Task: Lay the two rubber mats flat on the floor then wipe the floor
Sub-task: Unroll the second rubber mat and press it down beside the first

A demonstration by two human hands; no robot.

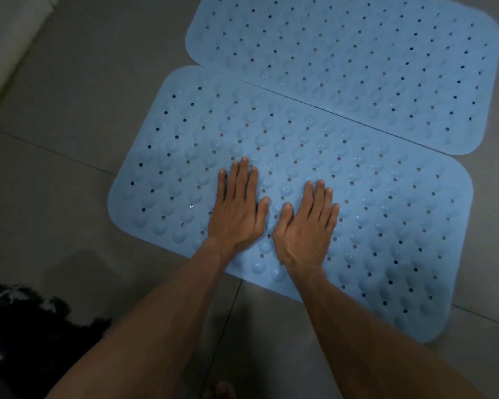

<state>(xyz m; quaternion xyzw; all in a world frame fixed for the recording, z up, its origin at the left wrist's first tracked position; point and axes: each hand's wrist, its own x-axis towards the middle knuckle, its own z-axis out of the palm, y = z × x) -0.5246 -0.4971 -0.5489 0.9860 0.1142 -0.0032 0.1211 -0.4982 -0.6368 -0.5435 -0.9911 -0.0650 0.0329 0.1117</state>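
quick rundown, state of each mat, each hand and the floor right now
near mat: flat on the floor, both hands on it
far mat: flat on the floor, long edge against the near mat, untouched
left hand: palm down, fingers straight, on the near mat
right hand: palm down, fingers straight, on the near mat
floor: grey tiles, no wiping cloth in view
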